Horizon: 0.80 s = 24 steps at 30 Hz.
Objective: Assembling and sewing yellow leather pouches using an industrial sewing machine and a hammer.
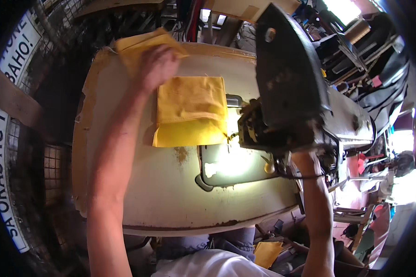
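My left hand reaches to the far left of the table, closed on folded yellow fabric pieces; hand and cloth are slightly blurred. Nearer me, a yellow fabric panel lies flat, with a brighter yellow strip along its near edge. Its right edge lies beside the needle area of a dark sewing machine. My right hand is at the machine's right side, below the head. The machine hides its fingers, so I cannot see whether it holds anything.
A lamp lights the metal bed plate set into the worn white tabletop. Another yellow piece lies below the table's near edge. Lettered signboards stand at the left. Piled clutter fills the right side.
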### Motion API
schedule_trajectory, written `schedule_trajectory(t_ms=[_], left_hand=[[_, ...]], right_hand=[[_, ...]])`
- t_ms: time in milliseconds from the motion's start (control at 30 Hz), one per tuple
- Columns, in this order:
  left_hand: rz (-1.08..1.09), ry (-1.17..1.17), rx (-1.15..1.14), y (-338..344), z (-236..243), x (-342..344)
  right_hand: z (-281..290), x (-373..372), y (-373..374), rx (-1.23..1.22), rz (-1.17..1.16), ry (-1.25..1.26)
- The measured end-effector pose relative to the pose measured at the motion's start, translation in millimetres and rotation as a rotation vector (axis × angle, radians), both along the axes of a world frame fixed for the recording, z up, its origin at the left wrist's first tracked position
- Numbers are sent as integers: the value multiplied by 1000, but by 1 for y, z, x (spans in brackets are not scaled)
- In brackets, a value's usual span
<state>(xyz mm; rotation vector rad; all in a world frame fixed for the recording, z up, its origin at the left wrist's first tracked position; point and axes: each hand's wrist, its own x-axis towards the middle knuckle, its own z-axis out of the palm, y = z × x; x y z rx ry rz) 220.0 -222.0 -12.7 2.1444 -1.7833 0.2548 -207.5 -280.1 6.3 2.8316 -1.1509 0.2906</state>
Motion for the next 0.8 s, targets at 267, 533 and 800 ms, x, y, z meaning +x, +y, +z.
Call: schedule_trajectory(t_ms=[267, 533, 800], left_hand=[[215, -130, 369, 182, 47, -50], [-122, -95, -4, 251, 40, -115], [180, -207, 114, 233, 35, -219]], right_hand=[[19, -147, 124, 44, -362, -277], [18, -78, 158, -51, 10, -541], [12, 2, 210, 258, 289, -564]])
